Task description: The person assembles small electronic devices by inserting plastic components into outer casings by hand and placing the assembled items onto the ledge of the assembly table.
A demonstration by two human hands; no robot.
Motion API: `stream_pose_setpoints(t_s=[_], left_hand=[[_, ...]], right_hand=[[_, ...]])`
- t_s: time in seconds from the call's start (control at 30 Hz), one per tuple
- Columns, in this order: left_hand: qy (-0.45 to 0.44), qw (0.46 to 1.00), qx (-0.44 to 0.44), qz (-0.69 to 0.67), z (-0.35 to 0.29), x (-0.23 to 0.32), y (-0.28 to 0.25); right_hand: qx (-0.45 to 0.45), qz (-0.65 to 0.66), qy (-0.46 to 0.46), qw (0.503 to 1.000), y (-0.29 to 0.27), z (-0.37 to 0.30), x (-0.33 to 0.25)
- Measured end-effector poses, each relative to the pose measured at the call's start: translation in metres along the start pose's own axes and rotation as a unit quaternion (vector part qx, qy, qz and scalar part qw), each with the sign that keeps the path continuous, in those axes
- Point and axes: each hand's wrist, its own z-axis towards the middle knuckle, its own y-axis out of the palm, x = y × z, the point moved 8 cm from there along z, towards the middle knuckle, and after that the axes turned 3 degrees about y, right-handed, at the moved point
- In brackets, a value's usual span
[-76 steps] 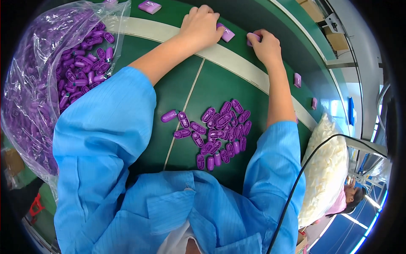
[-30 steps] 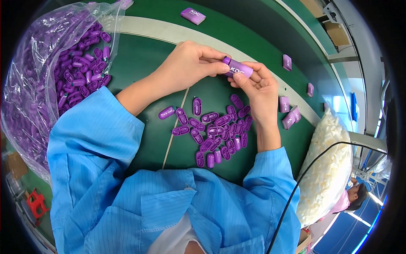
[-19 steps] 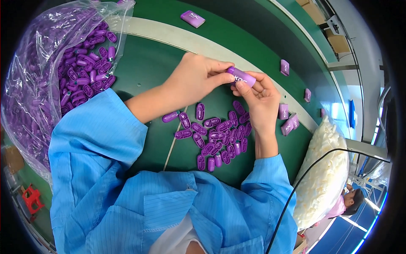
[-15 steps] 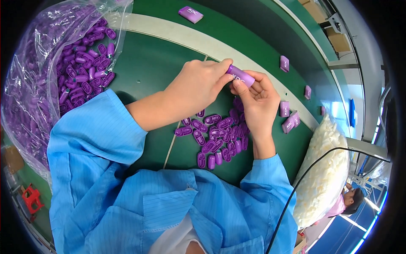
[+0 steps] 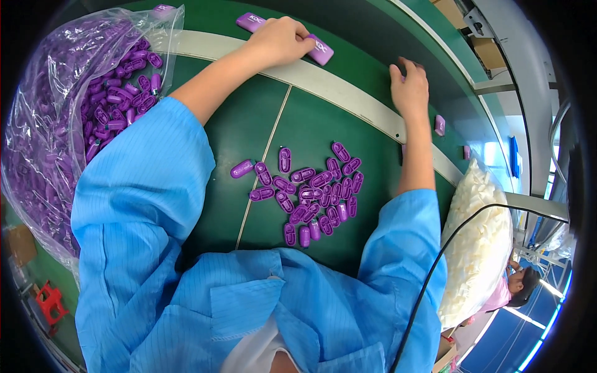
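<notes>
On the green belt at the far side, my left hand [image 5: 280,42] has its fingers closed on the edge of a flat, light purple case [image 5: 321,51]. Another light purple case [image 5: 249,22] lies just left of that hand. My right hand [image 5: 411,88] reaches farther right along the belt, thumb and fingers bent around a small purple case that is mostly hidden, with only a sliver showing. Between my arms, a loose group of dark purple oval caps [image 5: 311,194] lies on the green table; many show their hollow insides. One cap [image 5: 242,168] lies apart at the left.
A clear plastic bag [image 5: 46,143] full of purple caps stands at the left. A sack of cream-coloured pieces [image 5: 476,248] stands at the right, with a black cable [image 5: 435,264] before it. More cases [image 5: 439,125] lie along the belt. A person [image 5: 515,286] sits at the far right.
My hands have parted from the case they held together before me. Both have reached out to the belt, the left up and leftward, the right up and rightward. Cases on the belt have shifted left.
</notes>
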Motion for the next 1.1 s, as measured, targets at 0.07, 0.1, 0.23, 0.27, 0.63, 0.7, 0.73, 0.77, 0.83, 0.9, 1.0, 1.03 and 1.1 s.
stream_pose_setpoints(t_s=[0.07, 0.1, 0.23, 0.27, 0.63, 0.7, 0.73, 0.77, 0.83, 0.9, 1.0, 1.03, 1.1], left_hand=[[0.088, 0.974, 0.124, 0.166, -0.006, 0.002, -0.005], [0.088, 0.975, 0.121, 0.165, -0.013, 0.007, -0.01], [0.227, 0.95, -0.212, 0.016, -0.085, 0.068, 0.014], [0.237, 0.939, -0.25, 0.003, -0.108, 0.076, 0.013], [0.073, 0.954, -0.272, -0.101, -0.109, 0.072, 0.018], [0.071, 0.957, -0.178, -0.215, -0.094, 0.066, 0.018], [0.031, 0.953, -0.192, -0.233, -0.091, 0.058, 0.023], [0.031, 0.953, -0.192, -0.233, -0.09, 0.056, 0.027], [-0.017, 0.913, -0.134, -0.385, -0.088, 0.045, 0.032], [-0.051, 0.911, -0.131, -0.388, -0.09, 0.043, 0.033], [-0.081, 0.902, -0.12, -0.408, -0.092, 0.035, 0.039], [-0.077, 0.895, -0.113, -0.426, -0.093, 0.035, 0.04], [-0.068, 0.896, -0.108, -0.426, -0.092, 0.035, 0.039]], right_hand=[[-0.063, -0.052, 0.007, 0.997, 0.012, 0.008, 0.032], [-0.094, -0.059, 0.003, 0.994, 0.016, 0.008, 0.035], [-0.134, -0.019, 0.049, 0.99, -0.008, -0.015, 0.02], [-0.116, 0.012, 0.078, 0.99, -0.019, -0.022, 0.008], [-0.273, 0.637, 0.271, 0.668, -0.005, -0.112, -0.078], [-0.276, 0.611, 0.262, 0.694, -0.003, -0.111, -0.08], [-0.263, 0.615, 0.247, 0.701, -0.001, -0.109, -0.081], [-0.263, 0.615, 0.247, 0.701, 0.0, -0.109, -0.082], [-0.242, 0.612, 0.239, 0.714, -0.001, -0.106, -0.083], [-0.234, 0.608, 0.245, 0.718, 0.0, -0.107, -0.083], [-0.223, 0.6, 0.234, 0.732, 0.0, -0.107, -0.084], [-0.219, 0.596, 0.219, 0.741, -0.002, -0.107, -0.086], [-0.214, 0.581, 0.211, 0.756, -0.005, -0.104, -0.083]])
